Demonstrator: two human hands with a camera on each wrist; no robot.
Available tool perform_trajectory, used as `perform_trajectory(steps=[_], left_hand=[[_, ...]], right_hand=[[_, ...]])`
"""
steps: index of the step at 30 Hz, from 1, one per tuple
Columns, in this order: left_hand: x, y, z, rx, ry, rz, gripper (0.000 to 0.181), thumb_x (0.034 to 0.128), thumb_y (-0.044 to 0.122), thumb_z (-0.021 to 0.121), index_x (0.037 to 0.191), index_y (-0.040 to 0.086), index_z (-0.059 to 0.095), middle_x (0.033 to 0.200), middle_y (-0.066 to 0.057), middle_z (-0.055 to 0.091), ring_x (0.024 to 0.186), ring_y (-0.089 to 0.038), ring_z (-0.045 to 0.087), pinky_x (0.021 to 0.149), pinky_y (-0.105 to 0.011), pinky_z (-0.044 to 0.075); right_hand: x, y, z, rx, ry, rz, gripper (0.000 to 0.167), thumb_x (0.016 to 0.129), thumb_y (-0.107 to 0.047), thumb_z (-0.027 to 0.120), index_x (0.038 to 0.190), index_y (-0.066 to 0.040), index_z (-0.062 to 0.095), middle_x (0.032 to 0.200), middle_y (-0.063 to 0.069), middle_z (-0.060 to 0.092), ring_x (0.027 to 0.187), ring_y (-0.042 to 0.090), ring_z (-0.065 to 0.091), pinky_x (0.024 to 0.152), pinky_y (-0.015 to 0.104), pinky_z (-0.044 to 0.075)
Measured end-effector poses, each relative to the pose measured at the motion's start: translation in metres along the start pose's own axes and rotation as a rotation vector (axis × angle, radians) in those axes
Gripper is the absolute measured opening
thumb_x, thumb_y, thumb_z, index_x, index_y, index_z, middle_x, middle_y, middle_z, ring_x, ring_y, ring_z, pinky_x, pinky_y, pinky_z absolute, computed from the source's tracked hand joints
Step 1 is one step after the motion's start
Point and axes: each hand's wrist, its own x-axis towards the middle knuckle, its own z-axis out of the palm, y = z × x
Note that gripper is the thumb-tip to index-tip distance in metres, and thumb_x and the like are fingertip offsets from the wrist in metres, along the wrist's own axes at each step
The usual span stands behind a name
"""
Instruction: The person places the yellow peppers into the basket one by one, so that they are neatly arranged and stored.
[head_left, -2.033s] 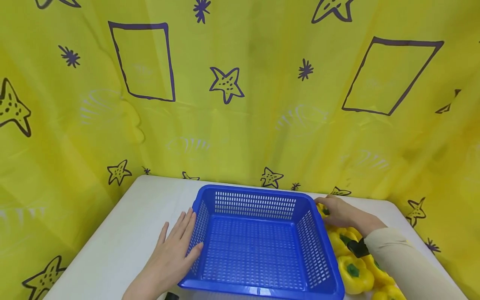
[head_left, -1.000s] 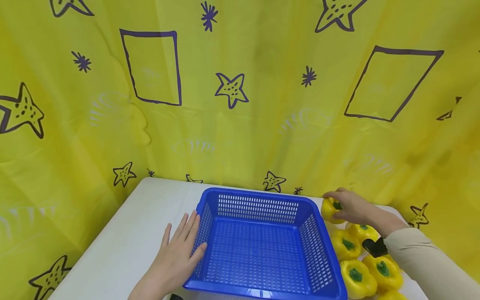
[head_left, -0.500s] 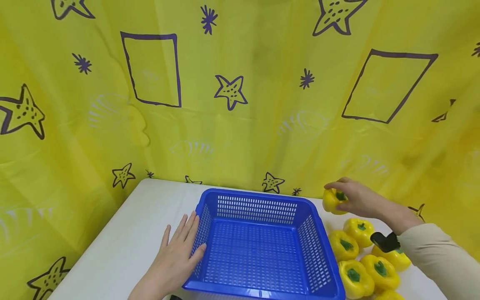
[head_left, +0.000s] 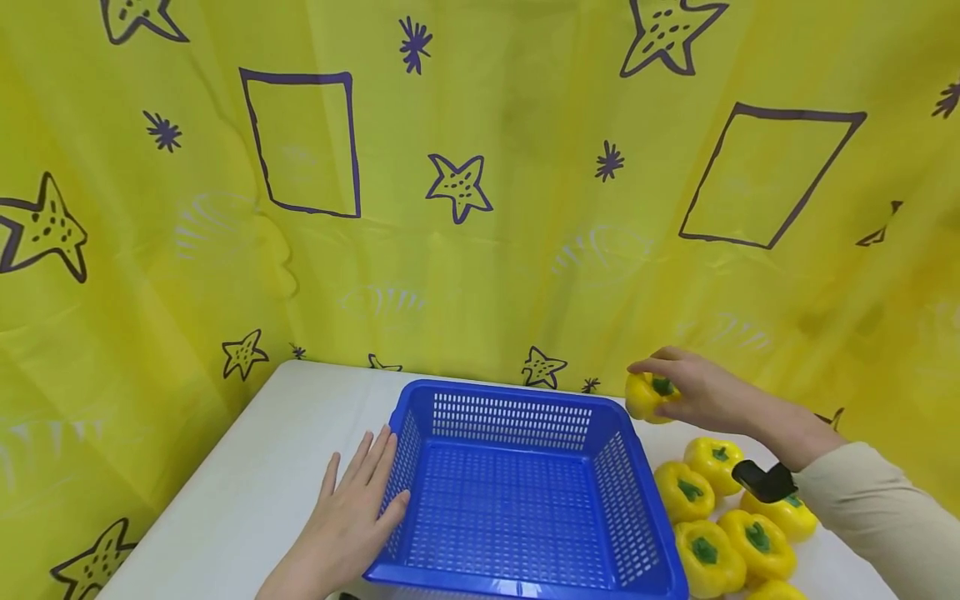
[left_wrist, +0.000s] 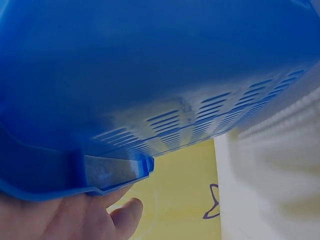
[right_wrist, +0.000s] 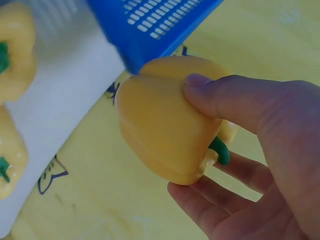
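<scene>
A blue perforated basket (head_left: 510, 508) with nothing inside stands on the white table. My left hand (head_left: 341, 517), fingers straight, rests on its left rim; the left wrist view shows the hand (left_wrist: 75, 215) at the rim of the basket (left_wrist: 150, 65). Beyond the basket's back right corner, my right hand (head_left: 697, 392) grips a yellow bell pepper (head_left: 642, 397) with a green stem. In the right wrist view the thumb of the hand (right_wrist: 260, 150) presses one side of the pepper (right_wrist: 160, 120), the fingers round the other.
Several yellow peppers (head_left: 708, 558) lie on the table (head_left: 232, 492) along the basket's right side, one partly beneath the right wrist's black strap piece (head_left: 765, 481). A yellow curtain (head_left: 495, 275) with drawn stars hangs behind the table.
My right hand has lifted the pepper up from the others beside the basket and moved it slightly left, over the back right corner area. The left hand has stayed at the rim.
</scene>
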Motion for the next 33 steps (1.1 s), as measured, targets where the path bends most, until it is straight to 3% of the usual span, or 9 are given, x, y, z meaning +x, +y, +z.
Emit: perform_trajectory(steps=[12,16,25,33], left_hand=[[0.002,0.0,-0.004,-0.034,-0.02,0.008,0.07,0.0989,0.034,0.051,0.157,0.006,0.024,0.166,-0.01,0.018,0.155,-0.035,0.008,0.118,-0.069,0.002],[0.001,-0.003,-0.008,-0.038,-0.002,0.021,0.07,0.098,0.031,0.054,0.156,0.004,0.026,0.166,-0.013,0.02,0.154,-0.038,0.01,0.117,-0.071,0.003],[0.002,-0.011,-0.009,-0.002,-0.063,-0.013,0.072,0.1015,0.039,0.048,0.159,0.007,0.017,0.167,-0.01,0.013,0.155,-0.039,0.001,0.117,-0.071,0.0],[0.001,-0.011,-0.009,-0.006,-0.056,0.032,0.073,0.1003,0.042,0.05,0.159,0.009,0.02,0.167,-0.008,0.017,0.155,-0.038,0.007,0.117,-0.071,0.002]], right_hand=[[0.011,-0.028,0.005,0.031,-0.028,-0.061,0.051,0.081,-0.008,0.078,0.13,-0.012,0.063,0.12,0.017,0.061,0.103,0.029,0.06,0.082,0.044,0.057],[0.015,-0.036,0.007,0.032,-0.033,-0.09,0.052,0.081,-0.008,0.078,0.13,-0.013,0.063,0.121,0.016,0.06,0.103,0.028,0.06,0.082,0.043,0.057],[0.026,-0.056,0.013,0.075,-0.063,-0.087,0.051,0.082,-0.004,0.076,0.131,-0.012,0.063,0.123,0.015,0.06,0.106,0.028,0.06,0.087,0.044,0.057],[0.035,-0.071,0.025,0.09,-0.078,-0.073,0.052,0.081,-0.003,0.077,0.129,-0.017,0.064,0.123,0.011,0.06,0.108,0.027,0.059,0.089,0.044,0.056]])
